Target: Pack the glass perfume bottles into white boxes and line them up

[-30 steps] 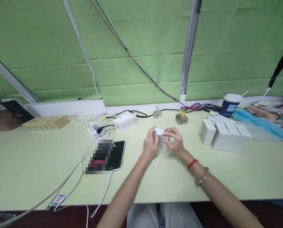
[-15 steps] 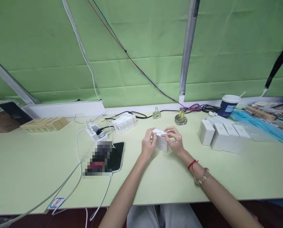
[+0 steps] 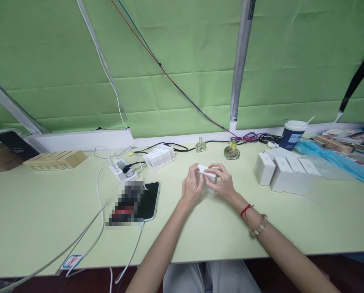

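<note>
The right thumb has shifted: half a second ago it pinched against the forefinger at the box's near right corner, and now it reaches leftward across the front, close to the left thumb, covering more of that face. The left hand (image 3: 191,183) curls around the left side, thumb in front; the right hand (image 3: 223,181) has thumb and forefinger parted, the forefinger over the top. Between them they grip the small white box (image 3: 202,167), thumbs and fingers only as far apart as its sides.

It stands upright, top up, a broad side toward the person; its upper face slants from the left fingertips down toward the right hand. The fingers hide too much to tell its long axis, and whatever is inside cannot be seen.

Beyond the fingertips stand a clear glass bottle (image 3: 200,145) and a squat yellow-topped one (image 3: 231,151). Right of the fingers are closed white cartons (image 3: 287,173), and farther off a lidded blue cup (image 3: 292,136) with a straw, contents hidden.
</note>
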A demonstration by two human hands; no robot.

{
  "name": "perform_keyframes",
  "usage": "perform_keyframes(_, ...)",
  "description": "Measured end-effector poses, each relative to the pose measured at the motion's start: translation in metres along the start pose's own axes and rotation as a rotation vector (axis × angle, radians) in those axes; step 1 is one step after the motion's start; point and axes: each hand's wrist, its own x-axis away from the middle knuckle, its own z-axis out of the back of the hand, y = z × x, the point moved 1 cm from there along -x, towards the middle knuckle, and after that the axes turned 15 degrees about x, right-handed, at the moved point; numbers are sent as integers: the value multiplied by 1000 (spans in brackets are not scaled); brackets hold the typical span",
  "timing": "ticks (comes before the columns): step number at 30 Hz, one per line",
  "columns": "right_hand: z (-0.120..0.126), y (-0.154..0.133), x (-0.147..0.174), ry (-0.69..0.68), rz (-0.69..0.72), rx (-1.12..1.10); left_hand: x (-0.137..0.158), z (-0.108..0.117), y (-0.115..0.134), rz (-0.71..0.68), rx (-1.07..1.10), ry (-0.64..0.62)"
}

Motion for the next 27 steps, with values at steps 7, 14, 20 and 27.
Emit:
perform_keyframes(7, -2, 0, 1, -61, 10, 82, 1, -2, -2, 14, 29, 1)
perform_keyframes(14, -5, 3, 0, -20, -44, 198, 1, -3, -7, -13, 62, 15)
perform_keyframes(20, -1, 11, -4, -44, -130, 299, 2, -5, -7, 11, -48, -83)
perform_keyframes(27, 1, 21, -6, -58, -136, 413, 2, -7, -4, 28, -100, -169)
